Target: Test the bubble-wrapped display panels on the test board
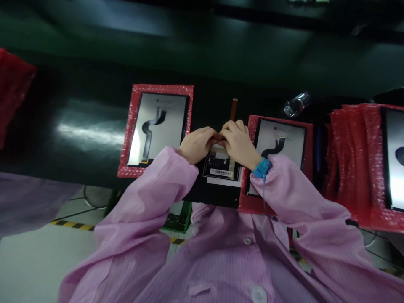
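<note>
My left hand [198, 144] and my right hand [239, 142] meet fingertip to fingertip at the top of a dark panel [217, 167] with a barcode label. The fingers of both are closed in a pinch, and what they pinch is hidden. Beyond my right hand an orange-brown flex cable [233, 109] sticks out. A blue wrist strap [262, 168] with a cord circles my right wrist. To the left lies a display panel [167, 122] with a dark flex cable on red bubble wrap. Another display panel [290, 141] lies to the right, partly under my right forearm.
Red bubble-wrap pouches [347, 155] stand stacked at the right with one more display panel [397, 168]. A shiny clear object [297, 104] lies behind the right panel. More red wrap [14, 88] is at the far left. Below the dark table [85, 97] is a green crate [175, 221].
</note>
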### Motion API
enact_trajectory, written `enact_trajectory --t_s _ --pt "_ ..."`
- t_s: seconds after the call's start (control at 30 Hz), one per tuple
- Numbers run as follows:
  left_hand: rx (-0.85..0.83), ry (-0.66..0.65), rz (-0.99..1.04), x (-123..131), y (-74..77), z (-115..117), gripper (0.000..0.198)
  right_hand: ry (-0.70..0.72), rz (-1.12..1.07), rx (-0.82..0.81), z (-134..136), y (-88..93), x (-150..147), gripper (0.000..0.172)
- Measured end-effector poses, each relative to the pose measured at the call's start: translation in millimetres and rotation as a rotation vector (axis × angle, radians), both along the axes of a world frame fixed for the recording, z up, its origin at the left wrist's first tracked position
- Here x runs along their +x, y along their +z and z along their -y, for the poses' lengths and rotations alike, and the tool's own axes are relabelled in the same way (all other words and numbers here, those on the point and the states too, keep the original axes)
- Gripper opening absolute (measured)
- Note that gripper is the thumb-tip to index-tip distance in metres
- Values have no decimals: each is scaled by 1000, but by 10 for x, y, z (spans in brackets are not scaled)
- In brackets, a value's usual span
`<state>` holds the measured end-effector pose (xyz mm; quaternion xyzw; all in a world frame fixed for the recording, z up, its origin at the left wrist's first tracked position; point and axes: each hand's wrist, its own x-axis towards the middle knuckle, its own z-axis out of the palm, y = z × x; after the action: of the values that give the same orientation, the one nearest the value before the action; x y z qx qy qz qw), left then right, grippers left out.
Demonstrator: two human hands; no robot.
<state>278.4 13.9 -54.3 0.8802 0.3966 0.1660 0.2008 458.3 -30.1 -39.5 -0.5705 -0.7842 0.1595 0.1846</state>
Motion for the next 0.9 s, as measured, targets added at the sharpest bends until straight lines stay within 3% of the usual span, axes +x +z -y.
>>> enact_trajectory --t_s 0.17,0.3,0.4,0.53,0.63,0.73,0.9 --pt "-40 5 27 15 -14 -18 11 -34 62 35 38 54 -26 10" --pt "-37 -8 87 -22 34 -22 11 -105 -18 58 105 247 111 19" --pt "48 36 181 -81 193 6 16 -111 -91 115 202 450 423 20" --pt "107 155 246 -15 458 15 22 -139 19 126 344 598 942 19" --pt "4 189 145 237 508 -10 21 -273 125 87 409 535 1200 24" --pt "-95 214 -11 548 429 -15 29 -405 116 70 447 389 1294 27" --pt "-75 307 -69 795 281 -6 40 -437 -78 9 518 210 1288 32"
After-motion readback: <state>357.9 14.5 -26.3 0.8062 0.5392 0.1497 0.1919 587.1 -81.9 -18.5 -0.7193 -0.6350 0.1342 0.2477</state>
